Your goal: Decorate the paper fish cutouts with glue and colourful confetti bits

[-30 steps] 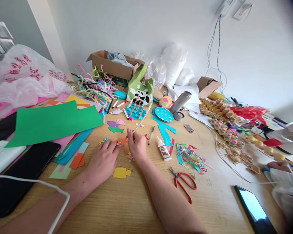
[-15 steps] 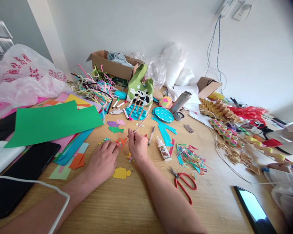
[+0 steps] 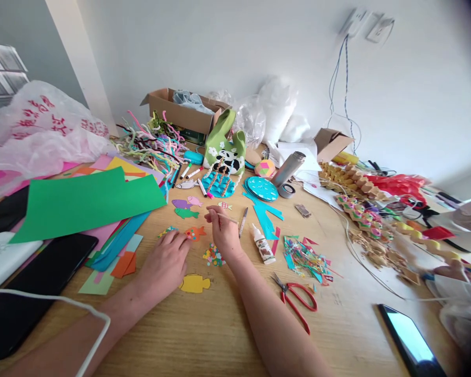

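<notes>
My right hand (image 3: 224, 238) is closed on a thin wooden stick (image 3: 231, 218), which slants over the table. With fingers stretched out, my left hand (image 3: 165, 262) lies on the table, its fingertips at the edge of an orange paper fish (image 3: 198, 232) with coloured dots on it. Another dotted paper fish (image 3: 167, 230) is partly hidden behind those fingers. A pile of small colourful paper dots (image 3: 212, 255) lies between my hands. Nearer to me is a yellow paper fish (image 3: 196, 283). Purple (image 3: 180, 203), green (image 3: 186, 213) and pink paper fish (image 3: 195, 201) lie farther back.
A glue bottle (image 3: 264, 246), a pen (image 3: 243, 222) and red-handled scissors (image 3: 298, 298) lie to the right, beside paper scraps (image 3: 306, 256). Coloured paper sheets (image 3: 90, 201) are stacked at left. A steel flask (image 3: 289, 168) stands behind; a phone (image 3: 410, 337) lies at front right.
My right hand has turned, and the stick has swung from pointing up and away to lying flatter toward the right. More of the orange fish and the dots shows. My left hand stays put.
</notes>
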The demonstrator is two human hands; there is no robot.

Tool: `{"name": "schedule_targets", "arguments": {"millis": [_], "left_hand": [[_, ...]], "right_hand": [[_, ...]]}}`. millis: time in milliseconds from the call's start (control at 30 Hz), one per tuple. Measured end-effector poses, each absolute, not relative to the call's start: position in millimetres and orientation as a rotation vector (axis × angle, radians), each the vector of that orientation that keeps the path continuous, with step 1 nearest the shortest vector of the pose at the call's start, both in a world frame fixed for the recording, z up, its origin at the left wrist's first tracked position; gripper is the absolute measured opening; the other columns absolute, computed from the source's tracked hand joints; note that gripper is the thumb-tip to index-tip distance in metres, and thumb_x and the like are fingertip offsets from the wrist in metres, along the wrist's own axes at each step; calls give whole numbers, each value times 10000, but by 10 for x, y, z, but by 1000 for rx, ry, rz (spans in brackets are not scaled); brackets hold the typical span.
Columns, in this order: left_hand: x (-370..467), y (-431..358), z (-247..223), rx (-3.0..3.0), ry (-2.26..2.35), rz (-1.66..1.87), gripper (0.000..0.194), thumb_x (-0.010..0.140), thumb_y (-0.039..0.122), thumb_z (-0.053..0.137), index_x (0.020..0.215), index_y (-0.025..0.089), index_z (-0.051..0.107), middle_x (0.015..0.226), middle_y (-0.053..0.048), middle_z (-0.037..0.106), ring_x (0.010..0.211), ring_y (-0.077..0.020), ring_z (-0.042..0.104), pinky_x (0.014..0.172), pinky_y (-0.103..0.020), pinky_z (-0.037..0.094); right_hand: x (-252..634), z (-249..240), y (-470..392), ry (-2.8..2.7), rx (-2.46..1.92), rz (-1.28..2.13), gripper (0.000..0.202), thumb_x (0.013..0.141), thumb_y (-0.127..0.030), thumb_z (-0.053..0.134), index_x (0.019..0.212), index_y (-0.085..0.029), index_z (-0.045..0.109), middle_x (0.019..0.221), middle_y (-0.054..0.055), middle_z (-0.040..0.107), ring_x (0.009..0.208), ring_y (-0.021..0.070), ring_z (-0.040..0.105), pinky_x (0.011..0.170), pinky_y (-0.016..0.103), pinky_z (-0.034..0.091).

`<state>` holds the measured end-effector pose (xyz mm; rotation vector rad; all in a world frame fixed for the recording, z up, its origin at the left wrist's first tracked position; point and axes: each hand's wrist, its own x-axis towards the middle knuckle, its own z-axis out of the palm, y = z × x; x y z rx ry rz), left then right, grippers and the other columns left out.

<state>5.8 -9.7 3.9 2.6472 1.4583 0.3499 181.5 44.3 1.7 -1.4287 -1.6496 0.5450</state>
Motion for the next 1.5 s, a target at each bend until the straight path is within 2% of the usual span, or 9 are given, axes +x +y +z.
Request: {"name": "schedule_targets", "arguments": {"millis": [100, 267, 533, 700, 833, 933, 1133, 1267, 1500], "left_hand": [[41, -88, 16, 2657, 1456, 334, 445, 782, 62, 459, 1186, 112, 640, 1221, -127, 639, 1205, -309, 485, 1058, -461, 394], [29, -90, 3, 2659, 1465, 317, 459, 787, 74, 459, 1210, 108, 634, 1244, -128, 634, 1233, -320, 466, 1072, -475, 385], [35, -103, -15, 2630, 1472, 349, 479, 770, 67, 469, 1211, 141, 638, 1257, -116, 632, 1250, -303, 462, 1086, -477, 388], [28, -93, -7, 2598, 1462, 596, 462, 749, 42, 467, 1165, 145, 640, 1275, -124, 606, 1237, -298, 477, 1083, -480, 410], [11, -52, 64, 2375, 1473, 1078, 520, 789, 59, 448, 1292, 171, 519, 1354, -131, 528, 1291, -265, 456, 1102, -460, 395], [-23, 14, 63, 2034, 1439, 1289, 431, 868, 188, 466, 1299, 197, 470, 1309, -124, 556, 1260, -248, 507, 1061, -446, 435], [-31, 117, 40, 1323, 1274, 1279, 527, 807, 433, 612, 1257, 187, 487, 1165, -111, 642, 1042, -243, 648, 861, -409, 541], [19, 103, 118, 1176, 1186, 1247, 619, 696, 420, 739, 1213, 165, 515, 993, -70, 702, 979, -242, 675, 890, -411, 523], [31, 103, 133, 1100, 1174, 1248, 572, 653, 350, 746, 1152, 160, 544, 989, -74, 739, 946, -234, 697, 888, -394, 522]], "right_hand": [[1866, 4, 463, -1911, -1403, 480, 184, 976, -256, 477, 966, -228, 659, 883, 32, 720, 873, 182, 666, 784, 263, 472], [1901, -13, 459, -2208, -1469, 368, 134, 900, -142, 590, 982, -216, 666, 955, 47, 720, 978, 217, 598, 864, 299, 428], [1863, 28, 441, -2268, -1557, 367, 177, 896, -77, 532, 965, -190, 650, 970, 60, 707, 974, 218, 555, 862, 324, 395], [1880, 27, 462, -2136, -1495, 482, 230, 823, -15, 512, 907, -189, 637, 915, 46, 690, 921, 194, 573, 850, 312, 416], [1919, 134, 462, -1901, -1379, 773, 176, 810, -72, 510, 914, -179, 604, 814, 16, 657, 749, 156, 602, 722, 273, 450], [1934, 212, 451, -1745, -1256, 1025, 129, 804, -157, 530, 921, -183, 577, 732, -15, 629, 671, 143, 598, 645, 253, 442], [1926, 246, 449, -1551, -1079, 1303, 184, 757, -239, 618, 927, -182, 581, 744, -26, 620, 704, 133, 606, 653, 251, 443], [1896, 279, 430, -1531, -1090, 1325, 189, 742, -254, 643, 910, -187, 587, 724, -29, 627, 683, 132, 606, 640, 252, 443], [1800, 335, 363, -1561, -1117, 1335, 152, 744, -226, 630, 885, -187, 592, 716, -25, 631, 679, 129, 600, 645, 249, 463]]}}
